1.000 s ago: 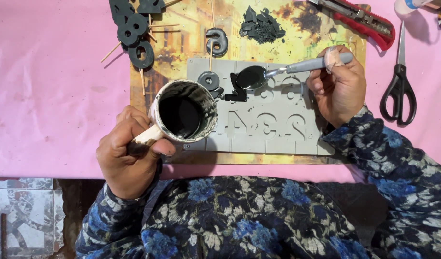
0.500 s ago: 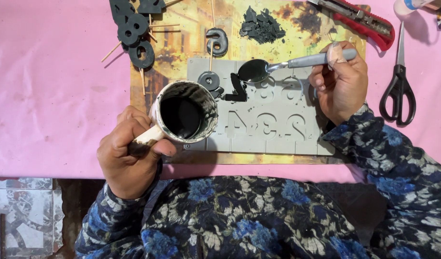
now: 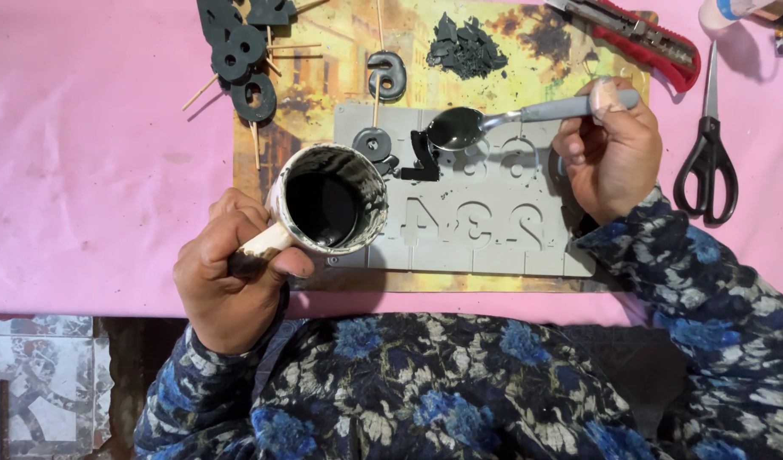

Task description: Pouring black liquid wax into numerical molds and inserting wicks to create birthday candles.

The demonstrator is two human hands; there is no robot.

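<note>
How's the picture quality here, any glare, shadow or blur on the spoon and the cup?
Head view: sharp, evenly lit; the spoon bowl shows a pale glint; the cup interior is dark and featureless; soft shadows fall beside the right hand and scissors.

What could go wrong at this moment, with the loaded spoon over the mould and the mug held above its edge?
1. The spoon in the right hand brims with black liquid; a tilt could spill it onto the grey mould outside the cavities.
2. The left hand holds the mug, part full, over the mould's corner; it may drip.
3. Drips could stain the pink cloth.
</note>
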